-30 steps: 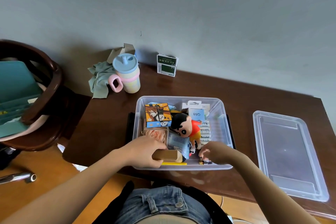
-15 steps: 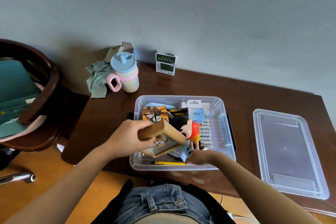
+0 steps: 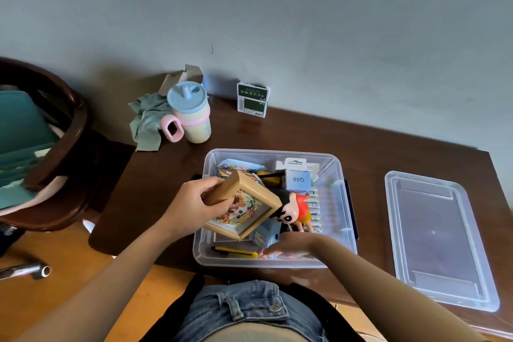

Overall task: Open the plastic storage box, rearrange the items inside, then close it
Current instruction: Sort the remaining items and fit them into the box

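Head view: clear storage box (image 3: 337,194) on the desk (image 3: 372,153), lid (image 3: 435,239) well apart to its right. Left grip (image 3: 194,205) pinches a tilted wooden picture frame (image 3: 244,208) above the box; right grip (image 3: 288,246), fingers extended, reaches inside near a yellow utility knife (image 3: 236,252).

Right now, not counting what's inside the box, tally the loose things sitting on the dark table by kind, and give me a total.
Box lids: 1, the clear lid.
Cups: 1, the pastel cup.
Cloths: 1, the green cloth.
Small cartons: 2, the green carton and the open carton behind the cup.
Total: 5.
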A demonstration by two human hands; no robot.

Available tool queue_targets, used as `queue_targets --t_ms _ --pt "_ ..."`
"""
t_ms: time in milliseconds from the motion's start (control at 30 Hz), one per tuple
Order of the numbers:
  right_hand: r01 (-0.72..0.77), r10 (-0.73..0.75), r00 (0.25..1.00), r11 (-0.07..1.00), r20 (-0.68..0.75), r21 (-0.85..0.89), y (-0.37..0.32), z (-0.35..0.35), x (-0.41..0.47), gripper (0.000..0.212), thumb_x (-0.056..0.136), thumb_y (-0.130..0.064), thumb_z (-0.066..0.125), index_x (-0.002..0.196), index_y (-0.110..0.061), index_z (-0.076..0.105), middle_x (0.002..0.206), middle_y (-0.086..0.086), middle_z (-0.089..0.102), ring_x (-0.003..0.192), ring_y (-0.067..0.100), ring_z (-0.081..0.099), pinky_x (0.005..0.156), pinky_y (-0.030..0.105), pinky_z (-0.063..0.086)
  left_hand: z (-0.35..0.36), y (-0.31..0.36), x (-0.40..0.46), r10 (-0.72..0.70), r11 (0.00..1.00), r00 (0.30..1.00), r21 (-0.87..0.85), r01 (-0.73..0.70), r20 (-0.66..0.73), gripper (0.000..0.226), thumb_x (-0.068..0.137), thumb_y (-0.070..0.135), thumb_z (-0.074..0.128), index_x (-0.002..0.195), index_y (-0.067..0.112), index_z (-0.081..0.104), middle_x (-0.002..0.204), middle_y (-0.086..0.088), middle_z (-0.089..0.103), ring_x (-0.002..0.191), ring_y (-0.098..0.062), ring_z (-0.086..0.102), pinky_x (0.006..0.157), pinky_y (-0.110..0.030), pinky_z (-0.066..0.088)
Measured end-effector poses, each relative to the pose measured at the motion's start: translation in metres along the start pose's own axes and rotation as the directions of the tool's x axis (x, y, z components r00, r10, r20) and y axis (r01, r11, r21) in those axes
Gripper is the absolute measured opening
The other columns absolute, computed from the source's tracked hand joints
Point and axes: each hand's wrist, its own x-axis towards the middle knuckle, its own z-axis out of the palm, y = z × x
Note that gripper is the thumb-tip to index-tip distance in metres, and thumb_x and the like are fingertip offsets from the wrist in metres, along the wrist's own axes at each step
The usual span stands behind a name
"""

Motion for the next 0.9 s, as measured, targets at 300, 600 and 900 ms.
queue_targets --t_ms 300,600,900 --pt "0.14 -0.137 0.989 0.989 -0.048 0.057 -0.001 -0.001 -0.013 0.039 0.095 -0.036 0.053 0.127 -0.014 0.056 0.128 0.006 0.06 0.11 0.013 0.057 0.1 0.026 0.042 -0.002 0.001 0.003 -0.015 0.999 0.999 -0.046 0.013 -0.032 0.017 0.083 0.008 0.07 0.097 0.018 0.069 0.089 0.001 0.072 0.084 -0.015 0.07 0.071 -0.029 0.059" --pt "0.173 -0.201 0.98 0.881 0.017 0.439 -0.006 0.002 -0.018 0.024 0.088 -0.014 0.06 0.112 -0.018 0.061 0.116 -0.011 0.065 0.118 0.011 0.055 0.101 0.023 0.042 -0.006 0.007 0.011 0.031 0.994 0.997 -0.105 -0.038 -0.07 0.02 0.083 0.008 0.071 0.096 0.023 0.068 0.093 0.007 0.073 0.088 -0.012 0.07 0.066 -0.019 0.056" --pt "0.16 -0.171 0.985 0.887 -0.015 0.434 -0.022 0.012 0.0 0.036 0.086 0.004 0.06 0.121 0.01 0.055 0.127 0.017 0.06 0.124 0.026 0.052 0.109 0.037 0.038 -0.007 0.006 0.005 0.027 0.989 1.0 -0.144 -0.029 -0.016 0.019 0.082 0.006 0.071 0.096 0.018 0.068 0.092 0.001 0.073 0.086 -0.014 0.07 0.069 -0.02 0.055"
